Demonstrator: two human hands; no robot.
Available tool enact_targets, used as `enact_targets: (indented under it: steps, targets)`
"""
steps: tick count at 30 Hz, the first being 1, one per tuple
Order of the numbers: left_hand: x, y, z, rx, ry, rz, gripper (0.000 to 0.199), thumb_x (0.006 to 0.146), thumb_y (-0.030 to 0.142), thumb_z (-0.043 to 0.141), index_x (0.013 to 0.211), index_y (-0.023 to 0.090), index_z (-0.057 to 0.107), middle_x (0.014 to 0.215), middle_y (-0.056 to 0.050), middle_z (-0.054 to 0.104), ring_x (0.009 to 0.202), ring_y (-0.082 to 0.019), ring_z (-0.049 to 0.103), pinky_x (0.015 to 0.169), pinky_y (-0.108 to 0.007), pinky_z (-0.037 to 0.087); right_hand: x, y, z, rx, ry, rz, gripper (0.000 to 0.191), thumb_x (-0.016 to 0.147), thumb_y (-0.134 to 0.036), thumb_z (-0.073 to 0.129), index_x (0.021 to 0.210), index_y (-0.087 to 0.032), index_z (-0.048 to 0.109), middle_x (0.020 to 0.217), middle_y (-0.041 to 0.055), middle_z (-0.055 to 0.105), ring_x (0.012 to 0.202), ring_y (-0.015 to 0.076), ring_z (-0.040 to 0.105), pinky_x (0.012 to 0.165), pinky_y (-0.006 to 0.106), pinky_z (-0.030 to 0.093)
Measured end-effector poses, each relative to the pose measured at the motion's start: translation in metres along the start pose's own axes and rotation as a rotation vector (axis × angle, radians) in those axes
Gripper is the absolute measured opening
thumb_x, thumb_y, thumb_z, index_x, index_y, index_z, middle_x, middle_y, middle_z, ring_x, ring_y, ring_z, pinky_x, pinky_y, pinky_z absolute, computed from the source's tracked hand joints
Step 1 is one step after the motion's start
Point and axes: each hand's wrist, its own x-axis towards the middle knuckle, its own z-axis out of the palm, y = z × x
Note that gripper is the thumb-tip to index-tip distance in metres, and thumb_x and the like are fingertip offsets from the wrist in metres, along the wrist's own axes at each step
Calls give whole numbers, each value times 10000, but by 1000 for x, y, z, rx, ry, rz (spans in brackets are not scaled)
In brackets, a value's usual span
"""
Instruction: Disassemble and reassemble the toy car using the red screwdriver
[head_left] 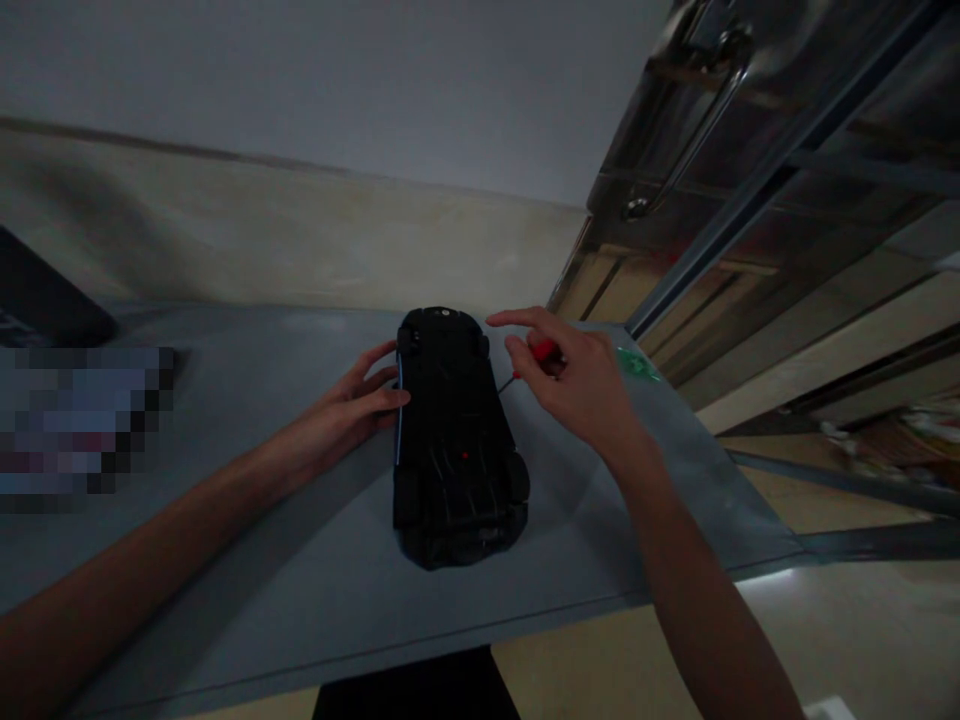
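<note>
A black toy car lies upside down on the grey table, its wheels and dark underside facing up. My left hand grips the car's left side, thumb on the edge of the underside and fingers along the flank. Just off the car's right side, my right hand holds a screwdriver by its red handle, with the index finger stretched out toward the front right wheel. The thin shaft points down and left beside the car; whether its tip touches anything, I cannot tell.
A small green piece lies near the right edge of the table. At the far left stand a dark box and a blurred-out flat item. A wall rises behind, and a metal door with a handle stands at right.
</note>
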Motion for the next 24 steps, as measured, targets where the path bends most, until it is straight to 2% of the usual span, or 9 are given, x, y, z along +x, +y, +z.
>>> enact_targets:
  steps: [2,4,9,13,16,20,22,24]
  targets:
    - [0,0,0,0,14,-11,885,826,247,1001,1642,369,681,1556,-101,736,1512,-377,698,1254,-514,601,0,-1,1,2,6,54,229,1182,-423,634,1226,-315,831,615,-71,575,547,175,562,657,324,455]
    - [-1,1,0,3,17,-23,886,820,269,1018,1635,381,688,1565,-98,731,1525,-381,690,1264,-516,597,-1,-2,0,19,-1,72,256,1201,-452,595,1181,-304,803,635,-56,613,557,183,592,651,329,459]
    - [1,-2,-3,-2,-10,-14,879,815,312,1033,1623,401,699,1565,-93,743,1520,-392,698,1257,-525,601,-2,-5,-2,108,-44,-16,295,1124,-284,563,1359,-300,740,784,-42,621,656,187,638,688,307,526]
    - [2,-4,-5,1,-12,-5,856,837,274,1008,1626,385,692,1551,-93,741,1495,-365,706,1242,-496,605,-1,-2,-4,55,-76,13,217,1166,-339,614,1343,-325,738,700,-74,585,601,183,622,677,306,504]
    - [2,-5,-6,-16,-12,-8,846,848,243,990,1626,389,690,1560,-87,738,1507,-351,699,1257,-490,596,-1,2,-5,9,-44,65,164,1205,-412,611,1270,-315,726,648,-66,610,579,209,649,681,339,500]
    - [3,-4,-5,-22,-20,-10,844,854,238,990,1629,378,688,1553,-90,752,1511,-359,706,1261,-503,599,-2,4,-5,6,-7,57,199,1202,-322,497,1266,-295,683,778,-8,693,653,224,672,696,360,522]
    - [3,-3,-4,-17,-14,-5,835,857,239,993,1625,376,693,1561,-94,755,1519,-365,705,1254,-502,607,-2,5,-3,31,-12,7,201,1175,-304,507,1298,-298,666,884,11,715,738,218,689,722,348,537]
    - [2,-2,-3,-19,-7,-2,828,850,236,998,1611,377,703,1572,-93,754,1525,-365,704,1242,-489,617,-2,5,-2,54,-31,-14,205,1169,-340,546,1335,-305,661,891,-7,683,756,208,680,726,334,536]
